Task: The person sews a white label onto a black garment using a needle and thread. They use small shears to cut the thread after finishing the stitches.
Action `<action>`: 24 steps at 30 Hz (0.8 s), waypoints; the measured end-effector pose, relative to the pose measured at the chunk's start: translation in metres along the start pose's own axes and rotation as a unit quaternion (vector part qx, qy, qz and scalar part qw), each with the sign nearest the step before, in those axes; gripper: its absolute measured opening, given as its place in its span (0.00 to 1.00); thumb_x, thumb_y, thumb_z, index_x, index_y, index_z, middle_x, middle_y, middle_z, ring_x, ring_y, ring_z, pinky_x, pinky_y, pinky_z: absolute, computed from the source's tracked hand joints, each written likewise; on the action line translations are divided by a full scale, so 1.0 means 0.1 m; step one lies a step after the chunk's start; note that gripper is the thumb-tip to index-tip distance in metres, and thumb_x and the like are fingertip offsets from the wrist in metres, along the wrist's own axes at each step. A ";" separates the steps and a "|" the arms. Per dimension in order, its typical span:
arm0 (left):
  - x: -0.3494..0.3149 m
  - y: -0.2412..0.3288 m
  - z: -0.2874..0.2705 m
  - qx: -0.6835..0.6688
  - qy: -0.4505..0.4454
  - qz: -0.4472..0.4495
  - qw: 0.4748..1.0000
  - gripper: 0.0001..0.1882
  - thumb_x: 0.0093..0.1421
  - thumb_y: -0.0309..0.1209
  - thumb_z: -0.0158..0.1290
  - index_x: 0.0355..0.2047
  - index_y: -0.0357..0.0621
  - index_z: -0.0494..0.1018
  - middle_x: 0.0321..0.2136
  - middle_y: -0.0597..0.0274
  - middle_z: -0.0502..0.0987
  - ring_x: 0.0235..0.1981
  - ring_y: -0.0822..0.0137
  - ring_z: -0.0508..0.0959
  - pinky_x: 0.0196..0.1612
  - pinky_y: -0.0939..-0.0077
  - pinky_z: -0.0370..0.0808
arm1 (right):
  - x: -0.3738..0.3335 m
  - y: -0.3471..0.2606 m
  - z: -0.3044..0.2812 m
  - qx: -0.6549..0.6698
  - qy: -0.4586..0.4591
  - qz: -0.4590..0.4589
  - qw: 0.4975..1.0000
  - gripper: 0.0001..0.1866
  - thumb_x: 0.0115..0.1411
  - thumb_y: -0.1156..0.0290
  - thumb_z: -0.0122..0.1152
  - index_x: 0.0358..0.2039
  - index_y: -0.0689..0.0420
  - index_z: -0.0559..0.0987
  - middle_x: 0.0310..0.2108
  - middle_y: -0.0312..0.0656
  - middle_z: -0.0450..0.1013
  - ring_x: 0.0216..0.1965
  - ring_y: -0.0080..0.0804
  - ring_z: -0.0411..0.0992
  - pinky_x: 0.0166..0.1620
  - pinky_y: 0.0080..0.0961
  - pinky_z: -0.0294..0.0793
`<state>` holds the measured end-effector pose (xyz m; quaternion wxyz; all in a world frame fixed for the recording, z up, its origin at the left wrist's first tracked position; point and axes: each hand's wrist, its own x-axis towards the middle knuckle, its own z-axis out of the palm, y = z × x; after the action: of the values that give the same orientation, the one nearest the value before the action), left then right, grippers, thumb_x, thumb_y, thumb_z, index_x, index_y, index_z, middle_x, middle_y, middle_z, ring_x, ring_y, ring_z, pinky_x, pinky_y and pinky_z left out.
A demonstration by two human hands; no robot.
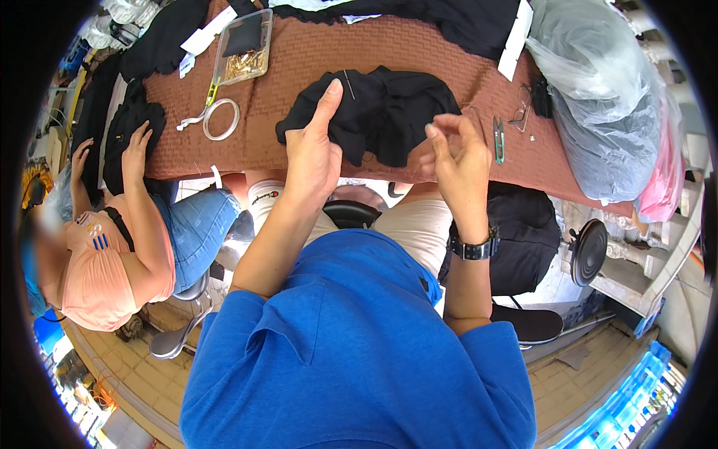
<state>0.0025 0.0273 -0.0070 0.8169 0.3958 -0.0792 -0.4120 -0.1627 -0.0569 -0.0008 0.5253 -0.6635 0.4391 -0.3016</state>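
A bunched black garment (393, 112) lies on the brown cloth-covered table. My left hand (315, 153) grips its near left side, thumb pointing up and the other fingers folded under the fabric. Just past the thumb tip, a thin needle (348, 84) shows against the black cloth. My right hand (458, 161) is raised at the garment's right edge, with thumb and fingers curled toward each other. Whatever that hand pinches, possibly a thread, is too fine to see. Small green-handled thread snips (499, 141) lie to the right of it.
A clear box of small gold-coloured pieces (245, 63) stands at the back left, near a roll of tape (221, 120). Eyeglasses (521, 112) and large plastic bags (606, 97) are on the right. Another person (120, 254) sits at left, hands on black cloth.
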 end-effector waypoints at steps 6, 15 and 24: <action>-0.07 -0.15 0.04 0.033 -0.024 0.031 0.999 0.10 0.66 0.27 0.56 0.44 0.34 0.77 0.42 0.58 0.81 0.42 0.70 0.80 0.47 0.76 0.78 | 0.11 -0.19 0.37 -0.045 0.055 -0.308 0.949 0.05 0.57 0.79 0.66 0.35 0.63 0.81 0.33 0.44 0.74 0.31 0.34 0.74 0.33 0.28 0.74; -0.10 -0.23 -0.01 0.039 -0.024 0.051 0.998 0.09 0.64 0.25 0.58 0.43 0.35 0.78 0.41 0.61 0.81 0.42 0.72 0.79 0.48 0.77 0.76 | 0.28 0.02 0.44 0.151 -0.092 -0.128 0.976 0.06 0.64 0.72 0.64 0.33 0.62 0.79 0.31 0.34 0.75 0.33 0.18 0.73 0.38 0.21 0.74; -0.08 -0.16 -0.02 0.031 -0.031 0.020 0.999 0.10 0.61 0.22 0.61 0.42 0.35 0.78 0.39 0.61 0.81 0.41 0.72 0.80 0.48 0.77 0.76 | 0.25 -0.11 0.14 0.040 -0.148 -0.094 0.984 0.06 0.63 0.73 0.64 0.34 0.63 0.79 0.30 0.38 0.76 0.33 0.23 0.74 0.39 0.21 0.73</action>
<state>-0.0120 0.0289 -0.0178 0.8093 0.4068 -0.1248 -0.4049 -0.1366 -0.0724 0.0042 0.5793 -0.7179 0.2799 -0.2658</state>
